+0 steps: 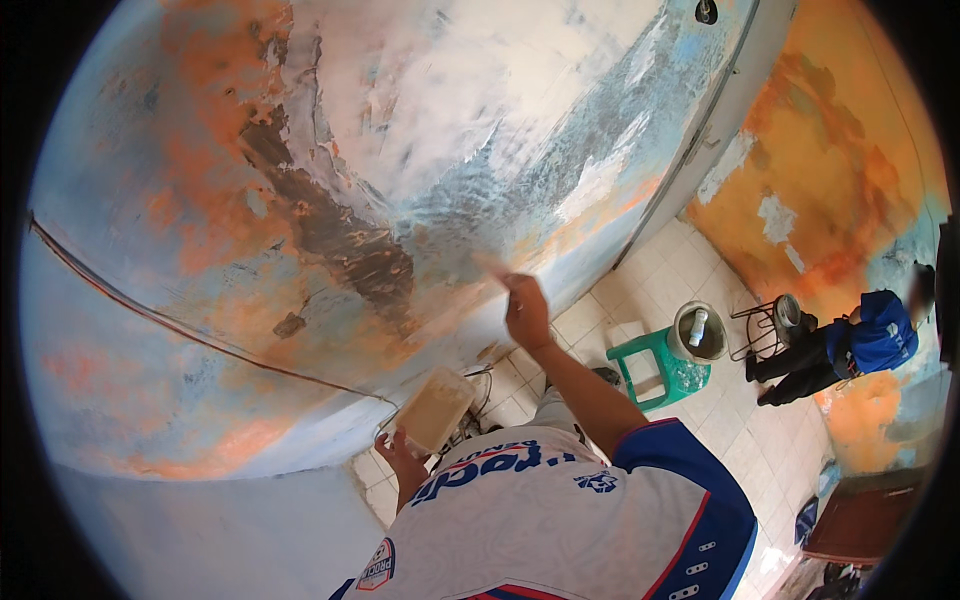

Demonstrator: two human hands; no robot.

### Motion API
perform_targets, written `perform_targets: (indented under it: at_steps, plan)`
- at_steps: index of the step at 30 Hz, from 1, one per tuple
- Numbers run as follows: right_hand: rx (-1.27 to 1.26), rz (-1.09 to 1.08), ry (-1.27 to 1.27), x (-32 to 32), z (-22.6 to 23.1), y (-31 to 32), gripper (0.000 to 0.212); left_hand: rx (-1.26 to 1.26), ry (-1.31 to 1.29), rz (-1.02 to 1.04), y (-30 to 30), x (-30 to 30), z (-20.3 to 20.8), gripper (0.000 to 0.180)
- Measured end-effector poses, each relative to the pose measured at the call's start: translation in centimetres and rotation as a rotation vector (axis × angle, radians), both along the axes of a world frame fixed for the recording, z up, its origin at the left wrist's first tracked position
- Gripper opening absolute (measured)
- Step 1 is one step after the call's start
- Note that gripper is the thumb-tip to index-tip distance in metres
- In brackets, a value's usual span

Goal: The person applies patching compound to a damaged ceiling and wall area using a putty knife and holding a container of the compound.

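Note:
My left hand [402,458] grips the edge of a shallow rectangular tray [437,408], pale beige inside, held low beside the wall. My right hand [527,308] is raised near the wall, its fingers closed. A blurred, thin pinkish shape sticks out from it toward the wall; what it is, I cannot make out. The patchy wall [440,240] before me shows orange, blue and brown areas, with a large whitish smooth patch higher up.
On the tiled floor [735,420] to my right stands a green plastic stool [648,365] beside a bucket [700,332] with a white bottle-like item in it. Farther right, a person in a blue shirt [880,330] stands near a metal stand [762,328]. A cable [200,335] runs along the wall.

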State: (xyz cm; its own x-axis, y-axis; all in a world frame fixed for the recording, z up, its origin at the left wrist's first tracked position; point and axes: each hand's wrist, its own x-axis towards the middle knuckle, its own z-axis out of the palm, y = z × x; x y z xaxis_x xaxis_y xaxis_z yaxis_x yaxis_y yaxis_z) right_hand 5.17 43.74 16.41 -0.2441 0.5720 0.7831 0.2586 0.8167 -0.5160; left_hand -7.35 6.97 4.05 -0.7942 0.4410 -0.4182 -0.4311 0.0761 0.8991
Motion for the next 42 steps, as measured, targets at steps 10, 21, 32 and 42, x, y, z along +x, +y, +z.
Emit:
perform_targets:
  at_steps: [10, 21, 32, 42]
  plan:
    - [0.354, -0.396, 0.419, 4.0, 21.7, 18.8, 0.007, -0.134, 0.295, -0.082, -2.1, 0.9, -1.2, 0.070]
    - [-0.200, -0.111, 0.216, 2.5, 0.3, 3.2, 0.016, -0.032, -0.149, 0.175, 1.0, 2.1, 5.0, 0.069]
    - [0.357, -0.432, 0.351, 0.1, 15.3, 15.3, 0.008, -0.106, 0.242, -0.053, -2.3, 1.4, -0.2, 0.068]
    - [0.035, -0.309, 0.242, 1.8, 4.7, 7.3, 0.002, 0.064, -0.195, 0.215, -0.2, 1.6, 1.9, 0.063]
